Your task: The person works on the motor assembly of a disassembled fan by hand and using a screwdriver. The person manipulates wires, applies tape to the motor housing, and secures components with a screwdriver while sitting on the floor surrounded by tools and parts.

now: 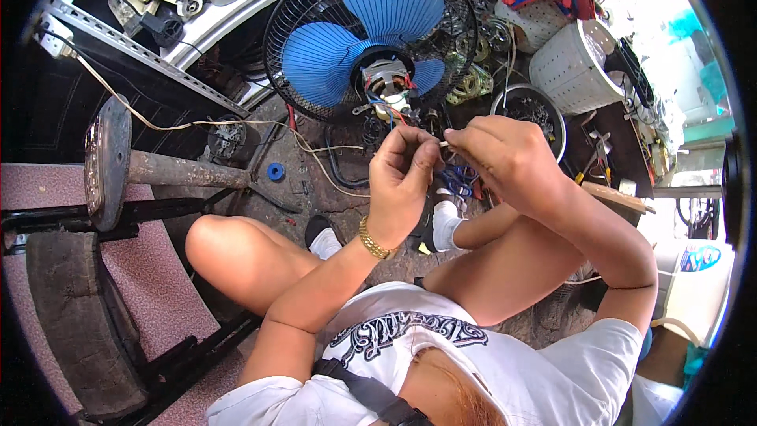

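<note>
My left hand [404,170], with a gold watch band at the wrist, is closed in a pinch in front of an electric fan. Thin wires [398,117] from the fan's exposed motor [386,79] run down to its fingertips. Beside it, my right hand [505,154] pinches a short, thin white piece [444,143] whose exact kind I cannot make out. The fingertips of both hands nearly meet. Blue fan blades [394,8] and a black wire cage [272,55] stand just beyond the hands.
A stool [110,162] lies on its side at the left, near a blue ring [275,171]. A pale cord [197,123] crosses the floor. At the right are a metal basin [561,138], a white perforated basket [576,71] and blue-handled scissors [465,181]. Containers line the shelf [221,24].
</note>
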